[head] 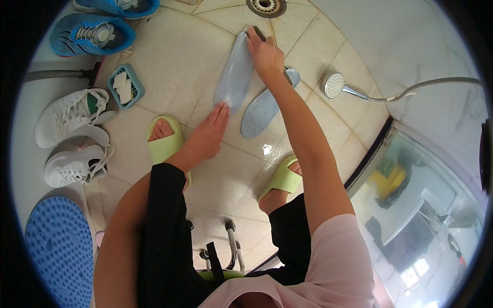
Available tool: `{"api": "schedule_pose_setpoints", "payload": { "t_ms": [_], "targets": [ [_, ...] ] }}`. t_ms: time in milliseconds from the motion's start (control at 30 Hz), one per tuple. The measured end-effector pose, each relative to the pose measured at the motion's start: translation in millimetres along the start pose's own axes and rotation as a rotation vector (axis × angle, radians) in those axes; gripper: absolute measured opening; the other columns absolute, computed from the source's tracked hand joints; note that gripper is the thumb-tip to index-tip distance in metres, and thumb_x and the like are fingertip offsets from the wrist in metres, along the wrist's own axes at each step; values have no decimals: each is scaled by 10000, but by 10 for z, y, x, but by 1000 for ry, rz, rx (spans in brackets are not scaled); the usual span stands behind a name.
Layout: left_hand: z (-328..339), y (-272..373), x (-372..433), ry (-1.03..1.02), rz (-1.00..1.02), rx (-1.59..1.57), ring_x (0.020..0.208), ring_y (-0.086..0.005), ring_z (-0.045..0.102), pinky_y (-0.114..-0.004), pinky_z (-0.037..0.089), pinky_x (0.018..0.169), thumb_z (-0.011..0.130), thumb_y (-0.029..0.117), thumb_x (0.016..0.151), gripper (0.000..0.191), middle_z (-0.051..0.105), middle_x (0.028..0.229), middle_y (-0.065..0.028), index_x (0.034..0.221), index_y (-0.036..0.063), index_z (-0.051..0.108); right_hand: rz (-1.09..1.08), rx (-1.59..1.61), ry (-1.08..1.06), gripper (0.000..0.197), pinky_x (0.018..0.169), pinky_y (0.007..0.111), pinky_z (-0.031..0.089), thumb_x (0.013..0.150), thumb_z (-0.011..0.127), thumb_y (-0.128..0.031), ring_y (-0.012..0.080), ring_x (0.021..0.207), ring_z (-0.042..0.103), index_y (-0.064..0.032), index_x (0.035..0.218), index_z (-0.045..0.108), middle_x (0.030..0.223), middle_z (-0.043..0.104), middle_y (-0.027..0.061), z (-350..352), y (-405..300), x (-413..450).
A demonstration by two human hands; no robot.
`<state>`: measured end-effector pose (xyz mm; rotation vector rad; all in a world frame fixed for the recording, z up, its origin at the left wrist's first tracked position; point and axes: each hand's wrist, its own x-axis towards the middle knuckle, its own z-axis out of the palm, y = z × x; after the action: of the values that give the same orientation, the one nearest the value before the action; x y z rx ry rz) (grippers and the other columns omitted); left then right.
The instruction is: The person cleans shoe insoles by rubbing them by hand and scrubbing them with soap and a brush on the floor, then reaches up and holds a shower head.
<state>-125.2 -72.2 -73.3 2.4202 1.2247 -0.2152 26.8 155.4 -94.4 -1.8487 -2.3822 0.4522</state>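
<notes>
A wet grey-blue shoe insole [235, 73] lies lengthwise on the tiled floor. My left hand [210, 131] presses its fingertips on the insole's near end, where there is a little white foam. At the far end, my right hand [265, 54] has its fingers curled round a dark object [259, 34], mostly hidden, that touches the insole's tip; I cannot tell what it is. A second insole [262, 111], grey-blue with a patterned surface, lies on the floor to the right, partly under my right forearm.
A shower head [333, 85] with its hose lies at the right, below a floor drain [266, 5]. At the left are a soap basket [125, 87], blue sneakers [92, 34], white sneakers [73, 115] and a blue studded mat [59, 250]. A glass panel [416, 208] stands at the lower right.
</notes>
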Motion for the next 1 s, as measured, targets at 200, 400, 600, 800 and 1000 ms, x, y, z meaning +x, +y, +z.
{"api": "schedule_pose_setpoints", "payload": {
  "t_ms": [200,400,600,800,1000],
  "targets": [
    [31,-10,-107,28,-9,-62,1508,-423,222,-426,203,1255,556,169,800,785,281,1581,-327,1464,-189,337,-348,31,-182,479,638,489,569,990,536,-243,408,792,681,-342,1457,488,1005,589,213,198,-93,-1205],
    [35,-7,-2,54,12,-53,1507,-424,224,-423,234,1247,597,165,761,822,300,1565,-330,1459,-188,344,-151,-91,10,375,546,479,561,1006,541,-286,389,703,678,-302,1380,546,931,622,203,103,-30,-262],
    [-59,-8,-69,20,-25,-80,1476,-420,277,-409,270,1232,612,152,762,807,325,1556,-306,1456,-175,361,-236,-4,-142,454,597,484,564,986,567,-249,385,750,676,-321,1431,515,970,577,211,296,-209,-1044],
    [-38,5,-68,36,-39,-128,1494,-433,240,-428,259,1238,584,136,759,809,298,1559,-334,1451,-201,336,-312,-99,-187,471,620,473,576,971,561,-245,370,786,684,-332,1431,502,999,569,189,119,-191,-812],
    [9,8,-37,96,-18,-145,1502,-422,227,-414,276,1230,612,119,744,817,280,1578,-312,1454,-188,349,-71,15,-37,429,594,494,559,998,534,-223,409,726,671,-231,1425,495,924,605,229,142,-220,-479]
  ]
}}
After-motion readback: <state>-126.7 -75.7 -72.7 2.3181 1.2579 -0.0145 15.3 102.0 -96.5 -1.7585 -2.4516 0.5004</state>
